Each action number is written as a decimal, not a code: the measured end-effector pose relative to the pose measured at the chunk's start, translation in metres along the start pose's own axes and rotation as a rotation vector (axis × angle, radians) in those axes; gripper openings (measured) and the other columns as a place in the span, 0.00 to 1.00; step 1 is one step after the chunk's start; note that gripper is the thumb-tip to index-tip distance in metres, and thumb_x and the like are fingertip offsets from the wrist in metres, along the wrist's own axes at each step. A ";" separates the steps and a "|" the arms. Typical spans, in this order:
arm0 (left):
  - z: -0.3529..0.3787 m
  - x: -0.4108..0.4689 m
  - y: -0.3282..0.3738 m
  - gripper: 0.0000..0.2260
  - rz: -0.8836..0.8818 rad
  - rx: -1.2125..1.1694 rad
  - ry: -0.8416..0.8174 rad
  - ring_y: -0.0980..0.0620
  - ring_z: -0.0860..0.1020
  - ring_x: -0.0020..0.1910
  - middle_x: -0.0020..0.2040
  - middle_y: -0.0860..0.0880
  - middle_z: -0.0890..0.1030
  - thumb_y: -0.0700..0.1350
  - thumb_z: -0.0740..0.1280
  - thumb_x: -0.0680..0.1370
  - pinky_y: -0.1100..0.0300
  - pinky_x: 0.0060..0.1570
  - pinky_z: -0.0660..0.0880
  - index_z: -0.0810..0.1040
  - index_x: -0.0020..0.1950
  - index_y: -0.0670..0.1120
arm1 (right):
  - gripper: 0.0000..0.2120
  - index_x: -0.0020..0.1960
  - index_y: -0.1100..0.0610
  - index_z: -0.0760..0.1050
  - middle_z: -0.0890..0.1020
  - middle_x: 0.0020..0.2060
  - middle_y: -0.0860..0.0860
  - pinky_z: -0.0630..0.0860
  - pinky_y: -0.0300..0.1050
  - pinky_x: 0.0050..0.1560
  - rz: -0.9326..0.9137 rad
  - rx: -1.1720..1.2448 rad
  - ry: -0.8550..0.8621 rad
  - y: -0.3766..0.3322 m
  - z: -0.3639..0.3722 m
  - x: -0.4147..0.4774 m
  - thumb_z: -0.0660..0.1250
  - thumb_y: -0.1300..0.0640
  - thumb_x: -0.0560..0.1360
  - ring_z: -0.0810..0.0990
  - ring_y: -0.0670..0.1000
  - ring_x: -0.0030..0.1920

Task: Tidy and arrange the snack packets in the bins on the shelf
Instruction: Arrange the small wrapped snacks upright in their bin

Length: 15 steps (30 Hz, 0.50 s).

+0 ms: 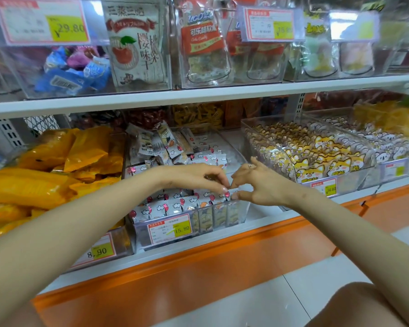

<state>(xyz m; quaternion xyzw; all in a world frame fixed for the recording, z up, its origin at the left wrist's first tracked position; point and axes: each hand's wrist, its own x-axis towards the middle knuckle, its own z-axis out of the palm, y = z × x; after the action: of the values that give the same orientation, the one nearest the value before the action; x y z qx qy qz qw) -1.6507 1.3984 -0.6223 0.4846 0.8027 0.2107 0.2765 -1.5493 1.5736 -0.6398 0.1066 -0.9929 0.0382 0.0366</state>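
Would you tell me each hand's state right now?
Left hand: pinching small white balloon-printed snack packet.
Right hand: pinching such a packet too.

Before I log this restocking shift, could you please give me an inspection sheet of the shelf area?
Surface: white shelf board over an orange base.
Job's things: white cloud-print snack packets in rows at the front of the clear plastic bin labelled 15.80, jumbled at its back.
Clutter: nothing seen.
Hands: left hand and right hand both pinch packets at the bin's front right.
Cables: nothing seen.
Surroundings: orange foil packets to the left, yellow fox-print packets to the right, upper white shelf carrying clear bins.
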 end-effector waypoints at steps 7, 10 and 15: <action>0.027 -0.017 0.001 0.24 0.045 0.386 0.171 0.57 0.63 0.56 0.55 0.56 0.67 0.57 0.67 0.75 0.62 0.56 0.60 0.67 0.68 0.51 | 0.09 0.52 0.55 0.76 0.76 0.45 0.44 0.48 0.49 0.74 -0.029 0.164 0.132 0.000 -0.002 -0.003 0.70 0.57 0.72 0.75 0.44 0.51; 0.037 -0.019 0.002 0.29 0.089 0.478 0.237 0.53 0.61 0.61 0.60 0.53 0.70 0.61 0.62 0.71 0.62 0.59 0.52 0.68 0.68 0.50 | 0.10 0.49 0.54 0.81 0.80 0.45 0.45 0.60 0.49 0.69 -0.048 0.237 0.193 0.001 -0.006 -0.003 0.66 0.54 0.70 0.74 0.45 0.51; 0.046 -0.026 0.002 0.27 0.153 0.444 0.329 0.54 0.57 0.64 0.68 0.54 0.65 0.57 0.65 0.72 0.64 0.61 0.50 0.68 0.69 0.50 | 0.08 0.47 0.54 0.81 0.82 0.42 0.51 0.71 0.45 0.47 0.062 0.395 0.449 0.002 -0.021 0.011 0.66 0.64 0.73 0.77 0.52 0.45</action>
<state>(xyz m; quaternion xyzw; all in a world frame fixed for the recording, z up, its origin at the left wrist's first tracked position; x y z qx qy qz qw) -1.6097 1.3792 -0.6495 0.5516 0.8245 0.1257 0.0129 -1.5586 1.5747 -0.6180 0.0701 -0.9360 0.2543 0.2329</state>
